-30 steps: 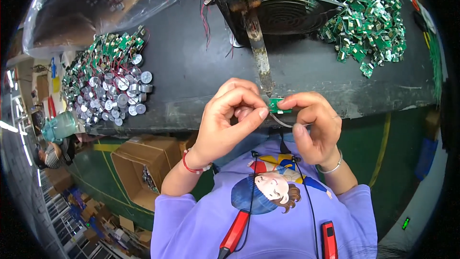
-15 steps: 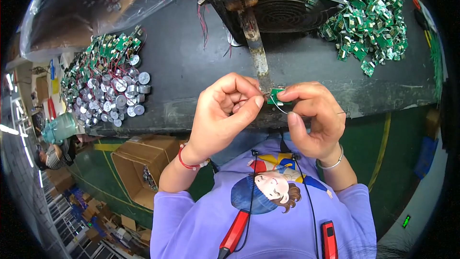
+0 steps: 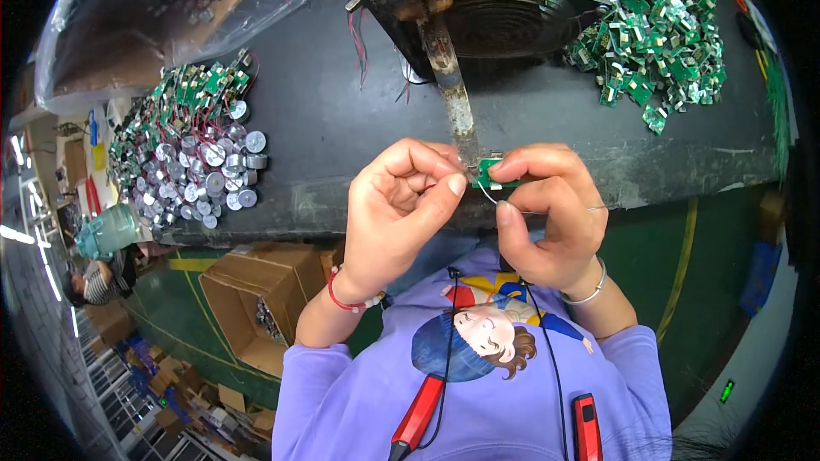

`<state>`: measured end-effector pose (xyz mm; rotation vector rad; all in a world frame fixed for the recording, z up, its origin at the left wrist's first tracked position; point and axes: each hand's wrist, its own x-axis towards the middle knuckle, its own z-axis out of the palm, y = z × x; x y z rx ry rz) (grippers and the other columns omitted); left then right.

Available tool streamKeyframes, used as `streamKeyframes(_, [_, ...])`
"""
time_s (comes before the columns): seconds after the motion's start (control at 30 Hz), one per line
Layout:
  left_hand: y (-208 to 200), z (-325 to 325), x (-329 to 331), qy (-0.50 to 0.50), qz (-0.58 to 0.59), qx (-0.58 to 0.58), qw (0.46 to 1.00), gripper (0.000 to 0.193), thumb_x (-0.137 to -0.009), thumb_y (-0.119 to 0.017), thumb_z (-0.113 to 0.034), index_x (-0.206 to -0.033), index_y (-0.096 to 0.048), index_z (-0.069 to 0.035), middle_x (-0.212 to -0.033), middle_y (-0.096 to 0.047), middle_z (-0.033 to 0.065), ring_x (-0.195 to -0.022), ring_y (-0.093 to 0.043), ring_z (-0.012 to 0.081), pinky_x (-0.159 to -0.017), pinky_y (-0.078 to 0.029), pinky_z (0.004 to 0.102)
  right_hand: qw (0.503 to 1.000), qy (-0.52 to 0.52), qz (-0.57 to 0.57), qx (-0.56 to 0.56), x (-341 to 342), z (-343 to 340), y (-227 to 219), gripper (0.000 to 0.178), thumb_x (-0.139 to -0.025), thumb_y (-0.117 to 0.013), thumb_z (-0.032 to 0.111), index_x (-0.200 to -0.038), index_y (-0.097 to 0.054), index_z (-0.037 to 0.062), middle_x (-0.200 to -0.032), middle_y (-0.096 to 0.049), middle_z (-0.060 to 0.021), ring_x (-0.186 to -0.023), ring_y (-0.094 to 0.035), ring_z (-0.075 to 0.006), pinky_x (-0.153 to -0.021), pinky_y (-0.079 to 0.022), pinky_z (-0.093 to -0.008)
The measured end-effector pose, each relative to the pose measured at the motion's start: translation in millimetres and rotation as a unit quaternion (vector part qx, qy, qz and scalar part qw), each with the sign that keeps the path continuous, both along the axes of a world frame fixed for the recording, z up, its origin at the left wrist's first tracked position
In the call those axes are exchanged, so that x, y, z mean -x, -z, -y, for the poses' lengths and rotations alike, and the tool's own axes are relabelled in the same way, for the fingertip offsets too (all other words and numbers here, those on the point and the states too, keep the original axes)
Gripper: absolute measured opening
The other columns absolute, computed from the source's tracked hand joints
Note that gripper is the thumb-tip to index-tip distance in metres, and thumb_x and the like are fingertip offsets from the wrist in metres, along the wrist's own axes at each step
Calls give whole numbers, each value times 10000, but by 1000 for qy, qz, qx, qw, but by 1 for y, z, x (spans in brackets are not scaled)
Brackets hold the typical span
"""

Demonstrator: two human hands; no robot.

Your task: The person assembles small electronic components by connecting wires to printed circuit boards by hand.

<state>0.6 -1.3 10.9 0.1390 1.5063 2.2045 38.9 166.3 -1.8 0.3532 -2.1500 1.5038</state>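
Observation:
My right hand (image 3: 553, 213) pinches a small green circuit board (image 3: 487, 174) between thumb-side fingers at the bench's front edge. A thin silvery solder wire (image 3: 486, 194) curves from the board into the same hand, and its tail pokes out behind the fingers. Just left of the board, my left hand (image 3: 400, 198) is closed, thumb against forefinger. A thin red wire showed at these fingertips a moment ago; now it is mostly hidden. The tip of a fixed, rusty soldering iron (image 3: 454, 98) comes down between both hands, close to the board and my left fingertips.
Small motors (image 3: 209, 179) wired to green boards lie heaped at left. A pile of green boards (image 3: 653, 34) stands at far right. A black fan (image 3: 504, 21) sits behind the iron. A plastic bag (image 3: 162, 34) is at far left; an open carton (image 3: 256, 303) stands below the bench.
My right thumb and lower fingers have moved left, and the loop of solder wire is shorter. My left hand has shifted slightly; the red wire shows less at its fingertips.

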Motion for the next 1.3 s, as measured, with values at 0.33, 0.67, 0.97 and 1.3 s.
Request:
streamKeyframes(0.33, [5,0,-2,9,-2,6,1000,80,-868,-545,70,-895,-517,1,-1058,-505,66,-737,-484,3,-612,-386,148,998,-24,37,37,-7,-1,4,122,-683,-609,-19,-685,-495,22,-957,-622,-176,-795,-604,-247,-674,-496,-304])
streamKeyframes(0.67, [2,-2,-6,-8,-54,38,998,80,-862,-553,70,-891,-522,1,-1016,-533,61,-694,-447,-10,-580,-347,140,999,-28,-1,46,-7,-3,5,81,-746,-557,36,-704,-492,11,-950,-620,-195,-809,-599,-274,-724,-495,-353])
streamKeyframes(0.97, [-2,9,-9,1,-74,122,990,75,-848,-580,56,-869,-535,-1,-996,-554,57,-686,-452,-11,-566,-348,130,999,-37,-2,37,-10,-2,8,70,-744,-597,21,-728,-529,14,-952,-624,-168,-762,-599,-251,-687,-496,-332])
streamKeyframes(1.3, [-42,113,102,-255,-533,670,450,267,-890,-576,-148,-1123,-588,-17,-1131,-595,145,-1056,-551,293,-951,-390,373,999,5,32,23,-45,-24,25,55,-776,-509,22,-728,-482,30,-912,-608,-154,-650,-538,-222,-620,-471,-313])
